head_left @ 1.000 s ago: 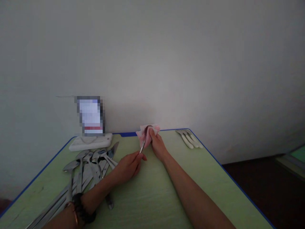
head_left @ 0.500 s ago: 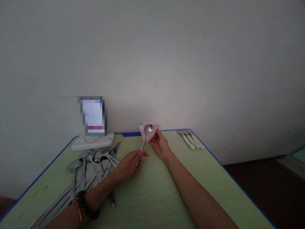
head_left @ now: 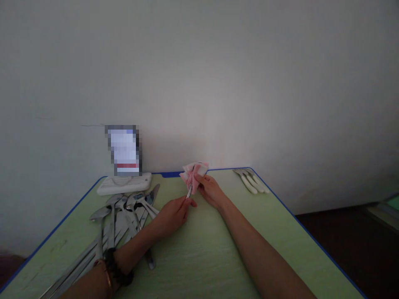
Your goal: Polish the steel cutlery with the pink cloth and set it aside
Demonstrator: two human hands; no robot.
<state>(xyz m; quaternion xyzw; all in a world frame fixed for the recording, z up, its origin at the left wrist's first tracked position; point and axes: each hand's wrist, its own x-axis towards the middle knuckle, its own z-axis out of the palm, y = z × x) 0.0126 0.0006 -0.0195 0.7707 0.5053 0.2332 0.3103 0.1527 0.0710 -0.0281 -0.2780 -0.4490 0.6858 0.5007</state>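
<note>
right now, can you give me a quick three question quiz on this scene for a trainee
1. True or false: the right hand holds a pink cloth around the bowl end of the spoon.
2. What does the left hand pinch? A the spoon handle; B a cup; C a plate.
3. Fill in: the white-handled forks lie near the far ____ corner of the table.

Key: 1 true; 2 A; 3 right.
</note>
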